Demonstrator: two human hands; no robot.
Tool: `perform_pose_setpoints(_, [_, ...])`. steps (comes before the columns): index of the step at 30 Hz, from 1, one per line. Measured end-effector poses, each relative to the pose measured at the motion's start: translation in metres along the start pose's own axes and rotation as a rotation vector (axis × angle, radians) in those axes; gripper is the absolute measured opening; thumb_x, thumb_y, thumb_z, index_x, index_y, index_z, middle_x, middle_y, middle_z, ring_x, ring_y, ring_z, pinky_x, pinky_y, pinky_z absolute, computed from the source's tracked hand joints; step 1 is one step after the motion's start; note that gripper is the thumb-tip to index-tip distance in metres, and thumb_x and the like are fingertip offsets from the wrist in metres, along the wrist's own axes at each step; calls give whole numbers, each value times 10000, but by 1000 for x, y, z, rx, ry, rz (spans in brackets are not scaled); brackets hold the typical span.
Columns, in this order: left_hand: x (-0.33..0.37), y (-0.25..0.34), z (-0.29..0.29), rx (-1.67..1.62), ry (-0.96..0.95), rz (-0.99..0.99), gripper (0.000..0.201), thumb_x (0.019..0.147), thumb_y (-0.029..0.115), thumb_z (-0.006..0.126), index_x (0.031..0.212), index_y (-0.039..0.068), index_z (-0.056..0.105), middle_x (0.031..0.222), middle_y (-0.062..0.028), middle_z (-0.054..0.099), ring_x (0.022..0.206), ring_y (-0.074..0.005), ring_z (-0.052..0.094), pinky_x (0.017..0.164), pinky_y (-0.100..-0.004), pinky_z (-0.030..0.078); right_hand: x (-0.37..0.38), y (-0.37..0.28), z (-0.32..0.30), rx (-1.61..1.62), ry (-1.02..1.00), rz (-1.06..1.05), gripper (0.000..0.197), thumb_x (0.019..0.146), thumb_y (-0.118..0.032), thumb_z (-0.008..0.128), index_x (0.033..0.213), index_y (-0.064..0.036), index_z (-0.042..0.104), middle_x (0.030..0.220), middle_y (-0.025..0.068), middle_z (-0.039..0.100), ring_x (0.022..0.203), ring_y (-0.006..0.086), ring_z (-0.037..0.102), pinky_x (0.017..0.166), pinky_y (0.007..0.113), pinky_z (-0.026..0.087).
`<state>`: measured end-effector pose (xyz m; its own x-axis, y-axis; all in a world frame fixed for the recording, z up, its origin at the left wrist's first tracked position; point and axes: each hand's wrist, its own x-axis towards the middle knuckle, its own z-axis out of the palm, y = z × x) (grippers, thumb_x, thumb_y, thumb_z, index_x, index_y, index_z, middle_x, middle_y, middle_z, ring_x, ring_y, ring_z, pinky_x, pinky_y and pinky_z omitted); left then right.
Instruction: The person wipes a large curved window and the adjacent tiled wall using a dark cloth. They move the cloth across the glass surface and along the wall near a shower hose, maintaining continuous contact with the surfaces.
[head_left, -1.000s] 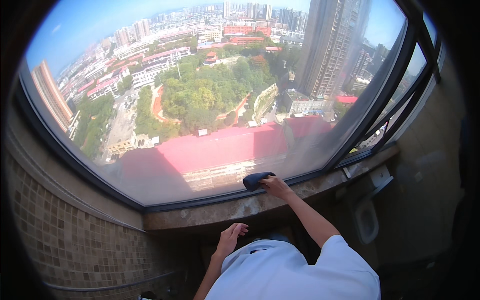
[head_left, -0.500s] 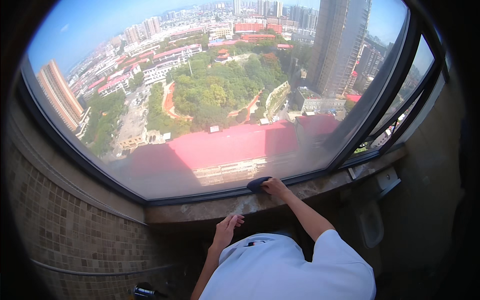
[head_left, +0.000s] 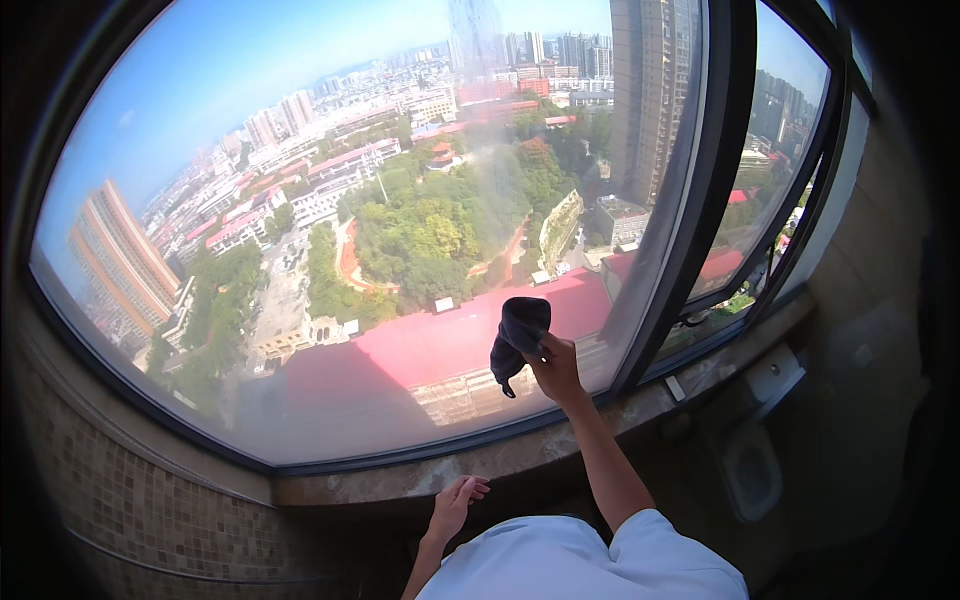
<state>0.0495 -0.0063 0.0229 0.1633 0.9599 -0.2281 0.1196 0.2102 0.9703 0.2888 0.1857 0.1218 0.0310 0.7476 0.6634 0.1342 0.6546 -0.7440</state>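
My right hand (head_left: 556, 369) is closed round a dark navy cloth (head_left: 523, 328), raised in front of the large window pane (head_left: 300, 310). Folds of the cloth hang down beside my fingers; whether it touches the glass I cannot tell. A hazy, streaky smear (head_left: 488, 150) runs down the upper part of the pane. Lower and to the left, my left hand (head_left: 456, 505) is held near the stone sill (head_left: 390, 487), its fingers loosely bent and apart from the thumb, with nothing in it.
A thick black frame (head_left: 690, 200) divides the big pane from a narrower, tilted-out window sash (head_left: 765, 150) at right. Below that, a pale fixture (head_left: 775, 378) and a basin-like shape (head_left: 752, 470) sit in shadow. Small brown tiles (head_left: 130, 500) cover the left wall.
My right hand has lifted the cloth from the sill up before the glass. The view has tilted upward, bringing in more sky and the smear. My left hand stays low by the sill.
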Motion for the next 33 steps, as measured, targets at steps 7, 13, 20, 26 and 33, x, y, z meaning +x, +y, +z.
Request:
perform_pose_setpoints(7, [-1, 0, 65, -32, 6, -94, 336, 1038, 262, 424, 1156, 38, 644, 977, -60, 685, 882, -118, 616, 811, -267, 484, 92, -68, -75, -63, 572, -56, 162, 986, -99, 524, 917, 27, 599, 526, 78, 498, 426, 116, 444, 413, 303, 310])
perform_pose_setpoints(13, [25, 27, 99, -12, 10, -57, 328, 1037, 252, 428, 1138, 34, 652, 976, -54, 684, 889, -119, 624, 812, -260, 488, 49, -73, 18, -227, -195, -284, 246, 846, -78, 644, 1089, -47, 623, 626, 178, 581, 591, 359, 622, 522, 422, 479])
perform_pose_setpoints(20, [9, 26, 78, -109, 217, 29, 328, 1040, 240, 418, 1115, 25, 655, 959, -64, 686, 871, -114, 627, 809, -255, 493, 93, -102, -43, 74, 397, 24, 162, 946, -93, 495, 909, 35, 588, 621, 98, 604, 511, 193, 588, 490, 312, 474])
perform_pose_setpoints(26, [8, 43, 50, -102, 130, 35, 302, 1039, 218, 432, 1114, 7, 634, 959, -74, 680, 865, -126, 632, 812, -257, 504, 59, -99, 122, -63, -320, -215, 258, 871, -139, 615, 1122, -77, 616, 672, 219, 580, 637, 409, 599, 557, 447, 499])
perform_pose_setpoints(33, [-28, -7, -35, -202, 299, 51, 304, 1028, 212, 426, 1085, 30, 663, 919, -62, 698, 850, -112, 632, 777, -248, 492, 85, -119, 39, 107, 631, 84, 231, 966, -148, 434, 854, 28, 533, 712, 67, 568, 478, 117, 508, 443, 264, 455])
